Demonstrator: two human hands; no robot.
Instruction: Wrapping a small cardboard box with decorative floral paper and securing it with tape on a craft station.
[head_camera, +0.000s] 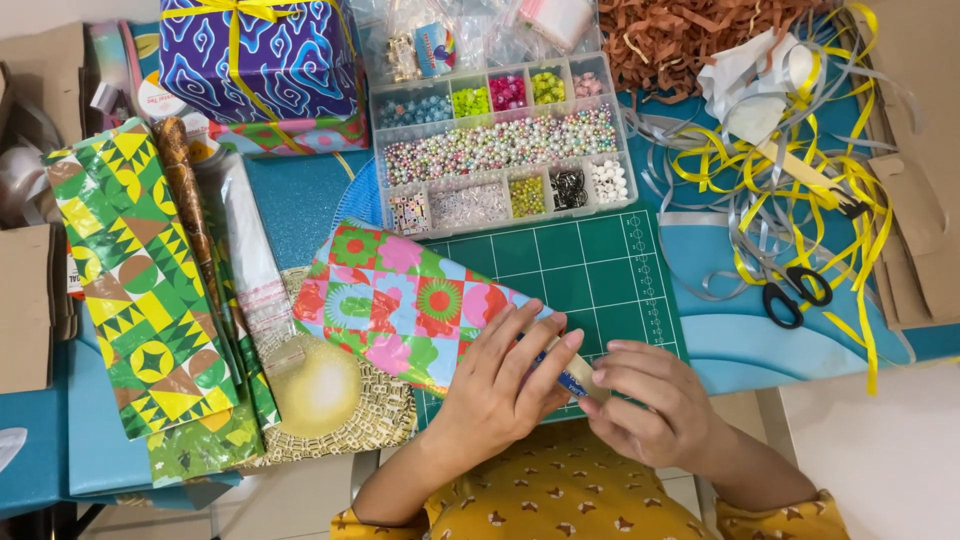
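The scene is bright and evenly lit from above, with saturated colours and only soft, short shadows under the left hand (497, 385) and right hand (650, 400). A pale glare spot sits on the round woven mat (330, 400), and clear plastic bags (480, 30) near the top edge glint. Focus is sharp at the centre, as the grid of the green cutting mat (590, 270) shows. Edges bow slightly from the wide lens; the floor at lower right looks washed out.
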